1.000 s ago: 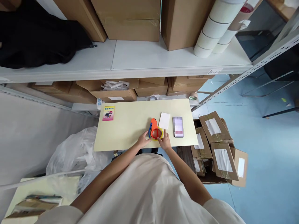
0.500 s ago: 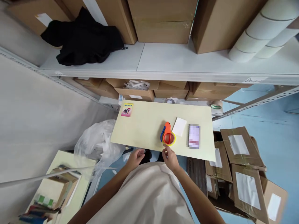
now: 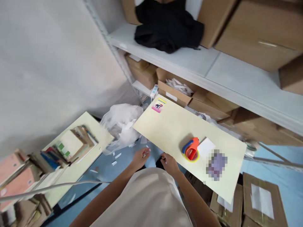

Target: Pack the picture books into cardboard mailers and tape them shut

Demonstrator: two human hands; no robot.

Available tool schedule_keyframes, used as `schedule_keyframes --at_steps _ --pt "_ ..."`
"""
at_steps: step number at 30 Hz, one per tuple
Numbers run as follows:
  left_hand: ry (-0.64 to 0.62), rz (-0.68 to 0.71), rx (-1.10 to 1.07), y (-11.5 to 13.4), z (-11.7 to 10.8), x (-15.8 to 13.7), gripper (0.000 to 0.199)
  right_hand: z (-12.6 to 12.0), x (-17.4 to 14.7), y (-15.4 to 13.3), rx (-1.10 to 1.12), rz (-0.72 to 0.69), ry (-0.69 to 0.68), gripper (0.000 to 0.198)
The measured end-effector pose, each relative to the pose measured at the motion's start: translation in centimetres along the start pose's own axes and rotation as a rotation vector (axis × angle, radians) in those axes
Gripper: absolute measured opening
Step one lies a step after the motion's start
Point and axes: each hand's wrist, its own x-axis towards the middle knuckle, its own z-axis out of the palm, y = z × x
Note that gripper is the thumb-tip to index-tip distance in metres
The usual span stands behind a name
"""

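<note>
My left hand [image 3: 140,158] hovers over the floor left of the table's front edge. Its fingers are loosely bent and hold nothing that I can see. My right hand [image 3: 169,163] is close to the front edge of the cream table [image 3: 174,124], fingers half curled and apart, also with nothing visible in them. Whether it touches the edge I cannot tell. On the tabletop, nearest to this hand, stands an orange and blue tape dispenser [image 3: 194,144] with a yellow-rimmed roll. Beside it lie a white card or small box [image 3: 206,147] and a pixelated, purplish rectangular thing [image 3: 216,164].
A colourful booklet or card [image 3: 159,105] lies at the table's far left corner. Left of the table are a clear plastic bag [image 3: 121,124] and a low table with books [image 3: 75,142]. Behind runs a shelf [image 3: 189,58] with cartons and black cloth. Flattened cartons [image 3: 261,198] stand at right.
My view has swung to the left, so the table now appears slanted and further right, and more of the book-covered table shows. My right hand is now farther from the tape dispenser.
</note>
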Motion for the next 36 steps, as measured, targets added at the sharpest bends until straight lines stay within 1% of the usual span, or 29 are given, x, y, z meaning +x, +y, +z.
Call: schedule_keyframes --at_steps 3,6,10,12,14,16,19,22,26,29,31,34,36 --pt "0.132 -0.008 -0.049 -3.4 -3.6 -1.7 0.031 1.7 1.6 -3.0 -0.160 -0.054 -0.136 0.032" --pt "0.305 -0.050 -0.091 -7.3 -8.1 -4.1 0.031 4.6 3.5 -7.3 -0.318 -0.163 -0.239 0.036" --pt "0.516 -0.094 -0.150 -12.5 -14.0 -8.2 0.032 10.1 5.7 -14.9 -0.516 -0.333 -0.378 0.040" --pt "0.619 -0.108 -0.190 -14.7 -16.2 -10.2 0.032 13.2 6.0 -18.9 -0.631 -0.438 -0.456 0.041" --pt "0.722 -0.135 -0.255 -16.5 -17.6 -12.0 0.032 16.1 5.8 -22.4 -0.738 -0.568 -0.559 0.041" --pt "0.810 -0.176 -0.329 -17.9 -18.4 -13.5 0.032 18.4 5.3 -25.3 -0.818 -0.701 -0.687 0.040" --pt "0.904 -0.250 -0.438 -19.1 -18.8 -15.1 0.033 20.6 4.8 -27.9 -0.910 -0.852 -0.847 0.040" --pt "0.986 -0.327 -0.527 -19.7 -18.7 -16.4 0.034 21.8 5.3 -28.9 -0.961 -0.951 -0.945 0.041" --pt "1.075 -0.432 -0.580 -19.9 -17.7 -17.5 0.035 22.8 6.8 -29.4 -0.965 -1.041 -1.047 0.040" --pt "1.114 -0.472 -0.593 -19.6 -16.8 -17.7 0.033 23.1 7.9 -29.7 -0.962 -1.093 -1.070 0.039" --pt "1.113 -0.486 -0.598 -19.3 -16.6 -17.5 0.031 23.0 8.5 -29.8 -0.909 -1.097 -1.059 0.038" --pt "1.040 -0.468 -0.597 -18.8 -17.2 -16.5 0.031 22.7 9.5 -29.8 -0.787 -1.048 -0.993 0.034" --pt "0.963 -0.427 -0.556 -18.6 -18.2 -15.3 0.032 22.5 10.3 -29.6 -0.702 -0.994 -0.884 0.032"
